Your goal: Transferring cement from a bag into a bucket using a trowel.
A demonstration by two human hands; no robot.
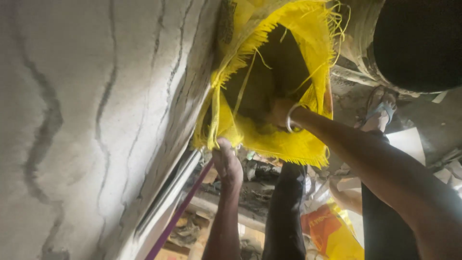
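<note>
Two hands work one yellow sack (pixel 279 139); the left hand (pixel 227 163) comes up from below and pinches the sack's frayed lower lip, fingers closed on the weave, which seems to hold the mouth wide; the right hand (pixel 281 113), with a pale bangle (pixel 290 118) at the wrist, goes in through that mouth, and whether its fingers are spread or closed I cannot tell, since the dark inside hides them; the sack hangs just beside a grey streaked wall (pixel 96 120), its opening turned toward the camera; it is woven plastic, bright yellow, the cut edge ragged with loose strands, the inside brownish and shadowed; a purple strap (pixel 180 212) runs up along the wall's foot toward the left hand; further off, a sandalled foot (pixel 380 113) stands on the rubble-strewn floor (pixel 423 125), and a second yellow and orange bag (pixel 332 231) lies low at right.
</note>
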